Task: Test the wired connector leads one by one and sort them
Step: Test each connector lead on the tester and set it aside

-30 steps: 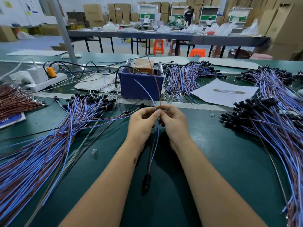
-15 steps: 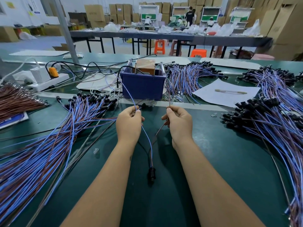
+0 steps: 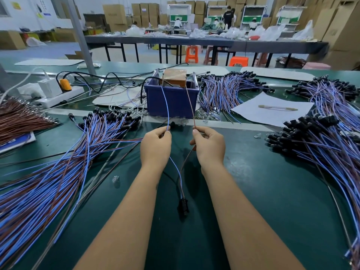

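Note:
My left hand (image 3: 155,147) pinches the blue wire (image 3: 166,106) of one lead, and my right hand (image 3: 209,146) pinches its brown wire (image 3: 190,103). Both wire ends rise toward the top of the blue bin (image 3: 172,102), which holds a brown tester block (image 3: 174,76). The lead's black connector (image 3: 183,206) lies on the green mat between my forearms. A large pile of blue and brown leads (image 3: 58,162) lies at my left. Another pile of leads (image 3: 327,145) lies at my right.
A third bundle of leads (image 3: 228,92) lies behind the bin, beside a white paper sheet (image 3: 272,108). A white power strip (image 3: 58,94) with an orange plug sits at the back left, and brown wires (image 3: 19,117) at the far left. Small clear bulbs (image 3: 115,179) dot the mat.
My hands have moved apart, splitting the lead's two wires. Both wire ends have swung up to the bin's top. The connector has slid nearer to me.

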